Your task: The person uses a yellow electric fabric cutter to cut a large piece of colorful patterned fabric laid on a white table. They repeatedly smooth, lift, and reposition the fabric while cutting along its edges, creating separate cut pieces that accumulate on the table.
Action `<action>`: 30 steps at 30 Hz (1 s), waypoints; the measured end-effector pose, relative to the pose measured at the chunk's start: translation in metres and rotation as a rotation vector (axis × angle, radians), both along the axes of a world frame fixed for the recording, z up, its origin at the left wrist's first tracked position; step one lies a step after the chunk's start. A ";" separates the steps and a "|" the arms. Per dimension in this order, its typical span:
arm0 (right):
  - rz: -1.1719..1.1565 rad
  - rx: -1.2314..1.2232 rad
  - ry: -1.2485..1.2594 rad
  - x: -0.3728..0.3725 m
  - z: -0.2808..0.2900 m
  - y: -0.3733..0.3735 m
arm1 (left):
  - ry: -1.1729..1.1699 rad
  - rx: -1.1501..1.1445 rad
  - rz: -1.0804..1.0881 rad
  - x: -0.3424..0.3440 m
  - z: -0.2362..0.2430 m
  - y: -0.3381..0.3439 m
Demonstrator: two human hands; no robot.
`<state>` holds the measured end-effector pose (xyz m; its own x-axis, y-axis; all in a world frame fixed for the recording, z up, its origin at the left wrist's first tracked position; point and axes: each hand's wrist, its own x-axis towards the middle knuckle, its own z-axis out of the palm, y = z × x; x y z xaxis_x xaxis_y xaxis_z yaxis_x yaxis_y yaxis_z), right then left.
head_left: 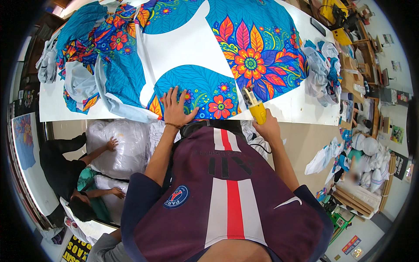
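We wrap our right grip [267,126] around a smooth, rounded yellow tool [258,112]; our left grip [176,111], splayed and grasping nothing, rests on curved-edged floral fabric [210,89] lying along the near edge of the flat white table [312,111].

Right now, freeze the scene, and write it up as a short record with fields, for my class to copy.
Left hand: spread flat on a teal floral-print fabric piece
Right hand: gripping a yellow handheld cutter, its head just right of that piece
Surface: white tabletop
Also on it: black phone; crumpled fabric scraps
Co-worker: at left, beside a plastic-wrapped bundle
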<state>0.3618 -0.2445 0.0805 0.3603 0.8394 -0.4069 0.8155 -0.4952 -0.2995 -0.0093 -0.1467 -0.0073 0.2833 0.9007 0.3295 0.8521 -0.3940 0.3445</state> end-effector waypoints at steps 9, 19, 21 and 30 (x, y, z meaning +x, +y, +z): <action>0.020 -0.013 -0.026 -0.014 0.003 0.062 | -0.015 -0.032 0.013 -0.002 0.001 -0.003; 0.103 0.073 -0.026 -0.028 0.000 0.129 | -0.052 -0.016 -0.004 -0.006 -0.003 -0.003; 0.108 0.100 -0.063 -0.032 -0.002 0.145 | -0.058 -0.012 -0.005 -0.006 -0.003 -0.003; 0.151 0.152 0.020 -0.043 -0.007 0.219 | -0.094 -0.011 -0.033 -0.008 0.002 -0.006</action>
